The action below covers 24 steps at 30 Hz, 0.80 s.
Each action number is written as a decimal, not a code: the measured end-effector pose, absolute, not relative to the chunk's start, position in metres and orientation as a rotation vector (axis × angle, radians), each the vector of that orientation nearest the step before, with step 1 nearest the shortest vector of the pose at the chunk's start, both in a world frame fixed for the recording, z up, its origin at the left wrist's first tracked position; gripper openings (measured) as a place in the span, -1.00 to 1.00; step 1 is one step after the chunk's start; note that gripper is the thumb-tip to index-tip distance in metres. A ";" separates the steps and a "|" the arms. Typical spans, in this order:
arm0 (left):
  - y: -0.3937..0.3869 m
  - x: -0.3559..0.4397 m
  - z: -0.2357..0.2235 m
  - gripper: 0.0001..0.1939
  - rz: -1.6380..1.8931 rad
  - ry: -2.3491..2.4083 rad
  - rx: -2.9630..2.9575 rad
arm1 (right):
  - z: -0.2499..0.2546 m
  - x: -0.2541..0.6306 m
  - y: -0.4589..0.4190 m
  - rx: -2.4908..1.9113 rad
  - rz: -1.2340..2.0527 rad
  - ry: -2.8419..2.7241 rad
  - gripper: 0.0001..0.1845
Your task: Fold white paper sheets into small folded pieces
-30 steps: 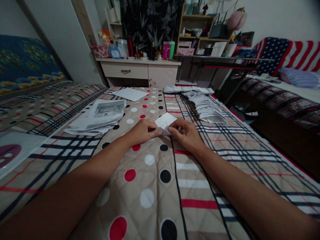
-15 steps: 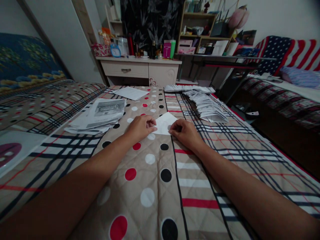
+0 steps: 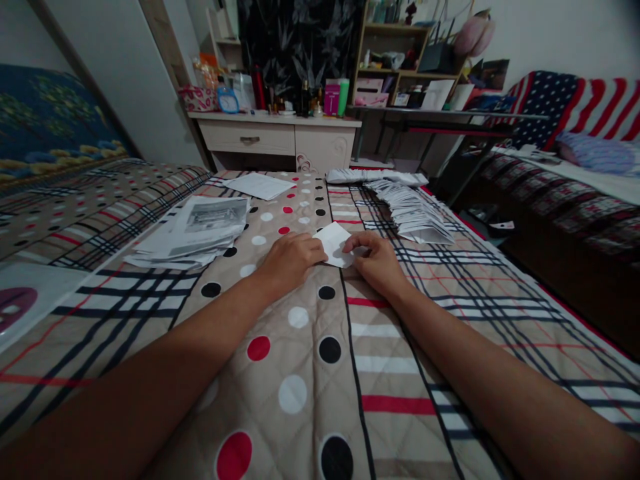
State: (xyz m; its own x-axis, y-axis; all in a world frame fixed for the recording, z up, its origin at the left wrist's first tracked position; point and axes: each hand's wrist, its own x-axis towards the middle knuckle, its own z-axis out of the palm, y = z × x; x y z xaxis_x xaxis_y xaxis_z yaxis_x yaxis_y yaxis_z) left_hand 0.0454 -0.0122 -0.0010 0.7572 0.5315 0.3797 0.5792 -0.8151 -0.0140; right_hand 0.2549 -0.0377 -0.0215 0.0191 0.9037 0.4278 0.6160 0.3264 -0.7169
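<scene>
A small white folded sheet of paper [image 3: 334, 241] lies on the patterned bedspread [image 3: 310, 373] in the middle of the view. My left hand [image 3: 291, 259] rests at its left edge with curled fingers pinching the paper. My right hand [image 3: 376, 261] is at its right edge, fingers bent and pressed on the paper's near corner. Both forearms stretch forward over the bed.
A long row of folded white papers [image 3: 413, 213] runs along the bed to the right. A pile of printed sheets [image 3: 193, 232] lies to the left, a single sheet [image 3: 258, 186] beyond it. A cluttered dresser [image 3: 277, 137] and shelves stand behind; another bed [image 3: 565, 200] is at right.
The paper lay flatter half a second ago; now its left part is lifted and both hands have closed in on it, the left hand shifting slightly right.
</scene>
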 end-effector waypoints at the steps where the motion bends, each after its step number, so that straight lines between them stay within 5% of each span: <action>1: -0.009 0.043 -0.001 -0.72 -0.604 -0.903 -2.819 | -0.022 0.255 -0.037 -1.350 0.399 -1.701 -0.59; 7: 0.016 0.027 -0.015 -0.68 -1.306 -1.128 -2.962 | -0.023 0.255 -0.035 -1.265 0.437 -1.774 -0.50; 12: 0.024 0.022 -0.023 -0.73 -1.591 -1.305 -3.058 | -0.022 0.253 -0.037 -1.119 0.495 -1.782 -0.73; 17: 0.015 0.024 -0.014 -0.71 -1.269 -1.146 -2.941 | -0.016 0.251 -0.044 -1.033 0.628 -1.979 -0.93; 24: 0.001 0.029 0.004 -0.77 -0.769 -1.163 -2.869 | -0.010 0.246 -0.045 -1.260 0.524 -2.048 -0.69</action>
